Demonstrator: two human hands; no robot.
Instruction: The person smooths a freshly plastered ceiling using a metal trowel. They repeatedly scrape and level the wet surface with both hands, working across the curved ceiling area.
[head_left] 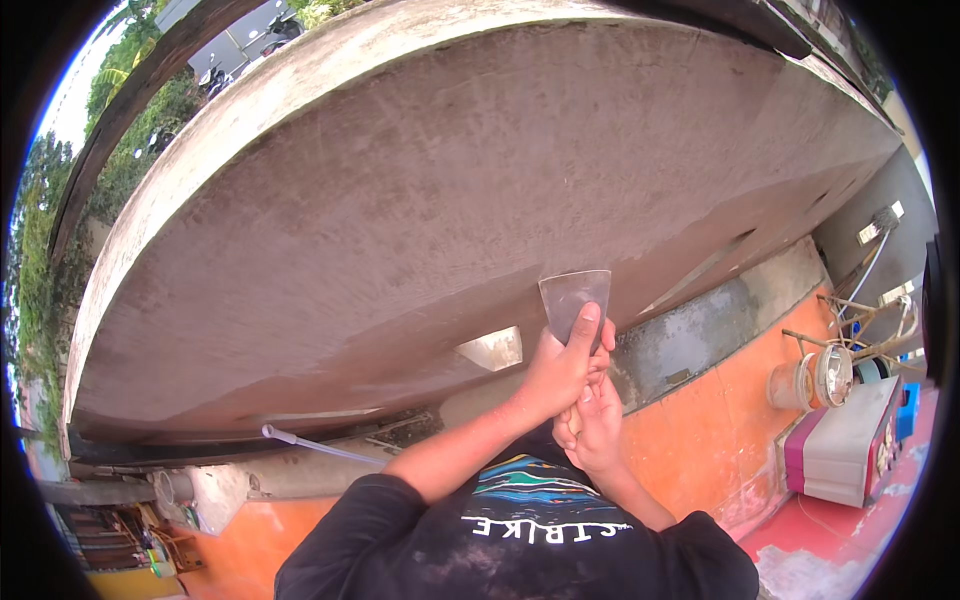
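Observation:
My left hand (565,370) grips a wide metal putty knife (567,293), its thumb on the blade and its fingers wrapped around it. Just below, my right hand (598,435) is closed on the knife's handle (574,418). The blade points up and away from me, close in front of a broad grey plastered wall (460,160); whether it touches the plaster cannot be told. A square opening (495,348) in the wall lies to the left of the blade.
An orange floor (690,420) has a grey strip (690,335) along the wall. At right are buckets (827,374), metal rods (855,320) and a white-and-magenta box (840,450). A pale pipe (320,445) lies lower left. Trees (45,250) and motorbikes (280,35) show beyond the wall.

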